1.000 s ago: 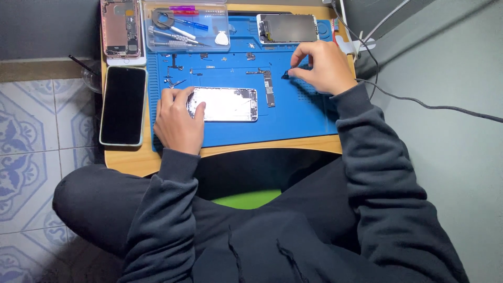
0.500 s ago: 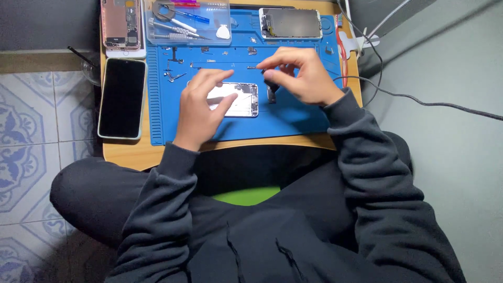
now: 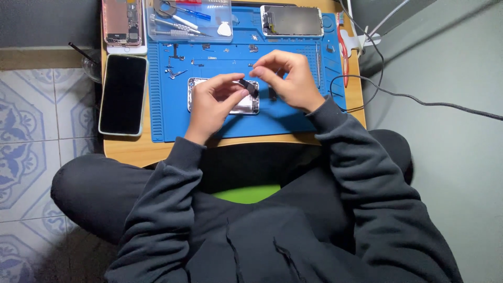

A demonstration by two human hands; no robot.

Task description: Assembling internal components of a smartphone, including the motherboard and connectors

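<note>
You sit at a small wooden bench [image 3: 126, 152] covered by a blue work mat [image 3: 220, 123], where an opened phone shell [image 3: 246, 105] lies under your hands. Your left hand [image 3: 212, 102] pinches a small dark part [image 3: 247, 85] just above the shell; keep that grip light and steady. Your right hand [image 3: 291, 78] hovers beside it, fingertips drawn together, whether on anything I cannot tell.

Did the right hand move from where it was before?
Yes. The right hand moved left along the blue mat, from its right edge to the open phone.
</note>
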